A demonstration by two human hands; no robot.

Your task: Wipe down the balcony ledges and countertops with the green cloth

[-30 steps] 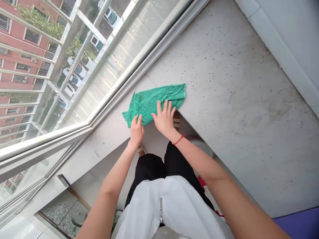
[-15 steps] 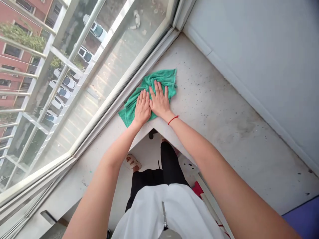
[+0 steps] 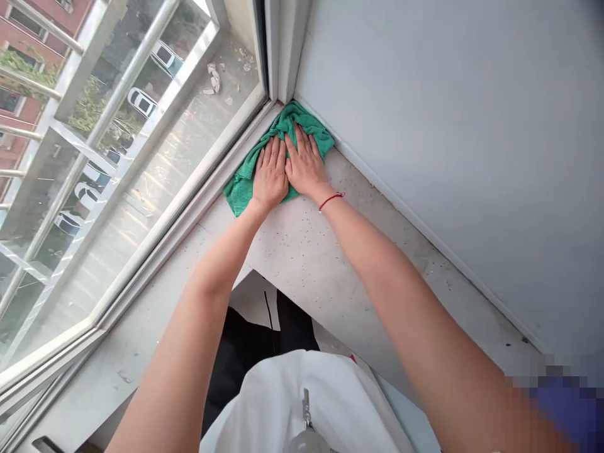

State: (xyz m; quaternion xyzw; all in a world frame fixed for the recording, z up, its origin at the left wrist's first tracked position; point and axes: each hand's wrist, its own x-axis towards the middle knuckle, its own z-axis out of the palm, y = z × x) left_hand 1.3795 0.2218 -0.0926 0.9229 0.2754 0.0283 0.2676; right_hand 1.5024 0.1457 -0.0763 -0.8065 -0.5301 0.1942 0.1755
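Observation:
A green cloth [image 3: 241, 189] lies crumpled in the corner of the white sill [image 3: 292, 236], between the window frame and the wall. My left hand [image 3: 271, 176] presses flat on its middle, fingers stretched out close together. Beside it, thumb side touching, my right hand [image 3: 306, 165] also lies flat on the cloth, its fingers slightly spread. A red string bracelet [image 3: 331, 200] circles my right wrist. Small dark specks dot the sill in front of the cloth.
To the left runs the window frame [image 3: 184, 211], with metal bars [image 3: 101, 119] and parked cars beyond the glass. A pale wall [image 3: 425, 126] borders the sill on the right. The sill's inner corner edge [image 3: 253, 270] is close to my body.
Both hands have pushed the green cloth forward along the sill, into the corner by the wall. My body has leaned further over the sill.

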